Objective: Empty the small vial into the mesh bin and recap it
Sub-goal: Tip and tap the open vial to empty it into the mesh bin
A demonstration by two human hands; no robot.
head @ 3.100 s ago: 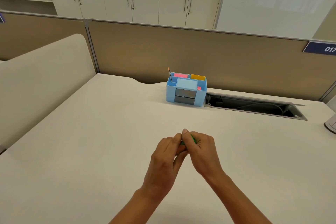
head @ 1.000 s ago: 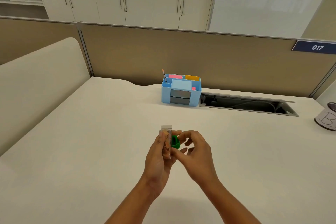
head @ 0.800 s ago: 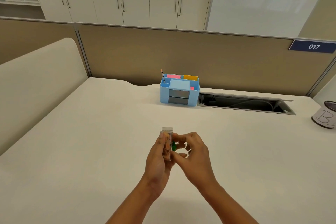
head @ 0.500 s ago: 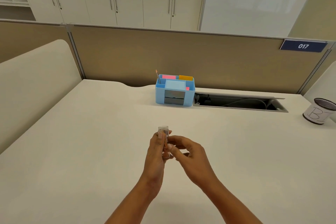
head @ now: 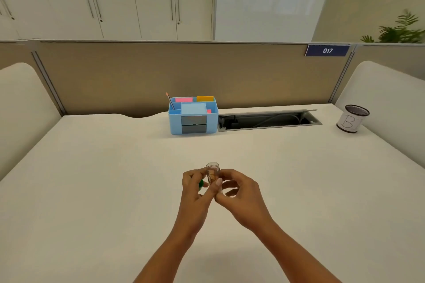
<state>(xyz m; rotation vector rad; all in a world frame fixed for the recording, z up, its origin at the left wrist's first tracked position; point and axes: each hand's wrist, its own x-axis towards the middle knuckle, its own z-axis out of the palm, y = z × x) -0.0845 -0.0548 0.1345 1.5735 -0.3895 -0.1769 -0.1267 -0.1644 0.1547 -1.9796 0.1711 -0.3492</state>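
Observation:
The small clear vial (head: pixel 213 170) stands upright and uncapped between my two hands, above the middle of the white desk (head: pixel 115 179), with something brownish inside. My right hand (head: pixel 241 193) pinches its lower part from the right. My left hand (head: pixel 194 190) touches it from the left, and the green cap (head: pixel 200 184) is tucked against that hand's palm, mostly hidden. The mesh bin (head: pixel 353 119), a dark mesh cup with a white paper label, stands far off at the desk's back right corner.
A blue desk organiser (head: pixel 193 116) with sticky notes and a pencil stands at the back centre. Right of it lies an open cable tray slot (head: pixel 269 119). Beige partitions close off the back and both sides of the desk.
The green cap went from my right fingers into my left hand, and my right hand took hold of the vial. The view swung right, bringing the mesh bin fully into sight.

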